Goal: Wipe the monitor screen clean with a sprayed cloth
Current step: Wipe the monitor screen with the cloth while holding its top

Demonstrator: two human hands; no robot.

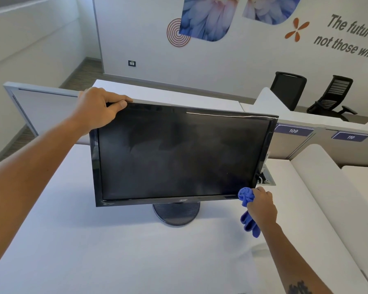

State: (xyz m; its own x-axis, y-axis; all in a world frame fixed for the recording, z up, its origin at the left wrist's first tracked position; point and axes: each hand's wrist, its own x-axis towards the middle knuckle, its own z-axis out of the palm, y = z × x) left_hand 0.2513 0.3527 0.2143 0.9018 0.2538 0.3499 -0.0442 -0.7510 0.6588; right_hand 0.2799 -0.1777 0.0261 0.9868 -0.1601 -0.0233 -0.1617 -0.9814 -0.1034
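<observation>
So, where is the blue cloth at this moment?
The blue cloth is bunched in the right hand, at the lower right corner of the monitor, above the white desk.

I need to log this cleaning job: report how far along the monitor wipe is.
Done: the blue cloth is bunched in the right hand, and the left hand grips the monitor by its top left corner. In hand: the cloth sits at the bottom right corner of the screen, at the bezel. Left: hazy smudges show across the upper middle of the screen, so wiping looks unfinished. No spray bottle is visible.
</observation>
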